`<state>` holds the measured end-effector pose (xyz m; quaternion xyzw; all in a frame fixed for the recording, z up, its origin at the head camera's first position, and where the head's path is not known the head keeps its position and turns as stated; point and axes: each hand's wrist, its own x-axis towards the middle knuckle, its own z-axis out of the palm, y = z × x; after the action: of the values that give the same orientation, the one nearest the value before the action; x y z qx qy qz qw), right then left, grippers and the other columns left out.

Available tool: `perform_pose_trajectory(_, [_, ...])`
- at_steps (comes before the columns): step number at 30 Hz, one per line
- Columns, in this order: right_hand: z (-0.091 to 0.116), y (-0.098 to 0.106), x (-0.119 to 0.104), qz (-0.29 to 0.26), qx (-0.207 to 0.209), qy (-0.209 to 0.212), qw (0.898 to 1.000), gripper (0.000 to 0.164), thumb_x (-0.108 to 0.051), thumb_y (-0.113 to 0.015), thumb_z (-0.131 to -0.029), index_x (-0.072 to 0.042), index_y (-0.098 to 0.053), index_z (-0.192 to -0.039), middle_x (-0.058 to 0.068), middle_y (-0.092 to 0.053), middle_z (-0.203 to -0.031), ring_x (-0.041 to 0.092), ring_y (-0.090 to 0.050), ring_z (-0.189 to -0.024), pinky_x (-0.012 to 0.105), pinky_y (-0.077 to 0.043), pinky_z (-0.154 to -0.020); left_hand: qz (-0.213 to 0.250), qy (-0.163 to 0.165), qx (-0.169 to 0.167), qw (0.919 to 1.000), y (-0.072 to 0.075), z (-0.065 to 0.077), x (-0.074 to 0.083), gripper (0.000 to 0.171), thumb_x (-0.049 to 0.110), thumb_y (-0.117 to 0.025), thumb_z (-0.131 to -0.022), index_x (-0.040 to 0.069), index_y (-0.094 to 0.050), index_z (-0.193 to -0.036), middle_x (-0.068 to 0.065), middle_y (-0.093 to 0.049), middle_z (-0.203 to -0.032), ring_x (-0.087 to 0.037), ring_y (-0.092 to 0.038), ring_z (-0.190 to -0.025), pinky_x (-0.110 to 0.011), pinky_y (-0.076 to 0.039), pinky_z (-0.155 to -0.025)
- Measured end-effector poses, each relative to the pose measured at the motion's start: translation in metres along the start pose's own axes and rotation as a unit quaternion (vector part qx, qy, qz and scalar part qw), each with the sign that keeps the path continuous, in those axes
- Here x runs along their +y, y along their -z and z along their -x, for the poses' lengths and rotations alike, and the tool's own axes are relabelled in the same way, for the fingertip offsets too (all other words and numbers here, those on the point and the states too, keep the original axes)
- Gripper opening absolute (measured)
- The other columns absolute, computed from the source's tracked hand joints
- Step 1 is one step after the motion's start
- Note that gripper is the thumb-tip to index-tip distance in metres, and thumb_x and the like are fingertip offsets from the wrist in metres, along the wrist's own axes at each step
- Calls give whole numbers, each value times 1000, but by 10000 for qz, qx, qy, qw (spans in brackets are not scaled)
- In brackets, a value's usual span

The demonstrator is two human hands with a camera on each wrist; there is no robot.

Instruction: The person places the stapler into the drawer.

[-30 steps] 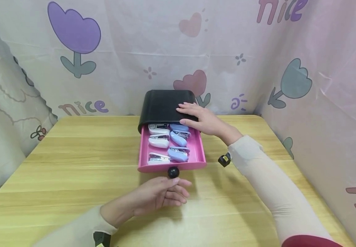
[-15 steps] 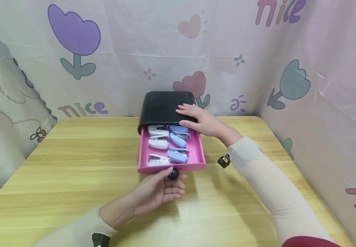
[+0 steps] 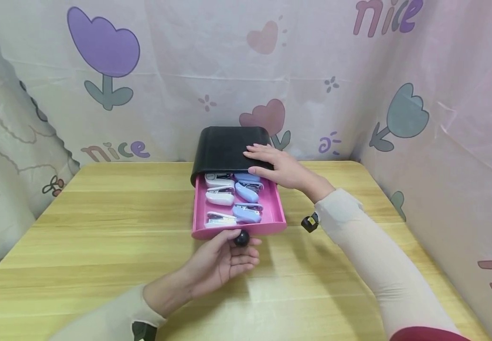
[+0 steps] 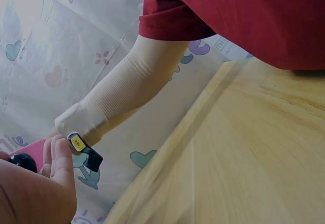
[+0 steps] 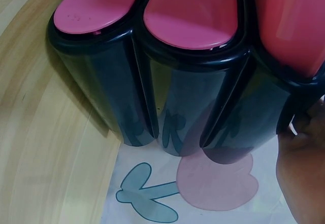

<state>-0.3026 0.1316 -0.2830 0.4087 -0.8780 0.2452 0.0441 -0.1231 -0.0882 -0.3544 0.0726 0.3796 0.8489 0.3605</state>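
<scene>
A pink drawer (image 3: 273,219) stands pulled out of a black drawer cabinet (image 3: 224,147). Inside it lie white staplers (image 3: 220,195) in a left row and blue staplers (image 3: 247,212) in a right row. At the drawer's front, my left hand (image 3: 213,263) pinches the round black knob (image 3: 242,238) between thumb and index finger, the other fingers below it. The knob (image 4: 23,161) also shows beside that hand in the left wrist view. My right hand (image 3: 281,166) rests on the cabinet's top, fingers extended, thumb near its front edge.
In the right wrist view the cabinet has stacked compartments, with two lower pink drawers (image 5: 193,16) pushed in. It stands on a wooden table (image 3: 101,227), close to a patterned curtain (image 3: 173,94) behind. Curtain also hangs along both sides.
My left hand has moved from just under the knob to around it, the thumb now on its left side. The right hand stays on the cabinet. The drawer remains pulled out.
</scene>
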Motion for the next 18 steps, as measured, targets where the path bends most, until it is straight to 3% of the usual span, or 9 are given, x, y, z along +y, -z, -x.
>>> perform_pose_trajectory(10, [-1,1,1,-45,30,80,10000,53,-43,-57,-98,-21,-50,-145,-2,-39,-153,13,-21,-146,37,-11,-120,-113,-412,108,9990,-9,-6,5,43,37,-46,-103,0,-63,-117,-9,-70,-95,-18,-69,-90,-33,-51,-95])
perform_pose_trajectory(18, [-1,2,0,-96,-21,2,10000,53,-44,-57,-97,-21,-50,-145,-3,-39,-153,12,-22,-146,35,-11,-120,-80,-599,397,9974,-9,-16,14,44,39,-48,-102,1,-65,-113,-9,-69,-93,-16,-67,-87,-31,-51,-94])
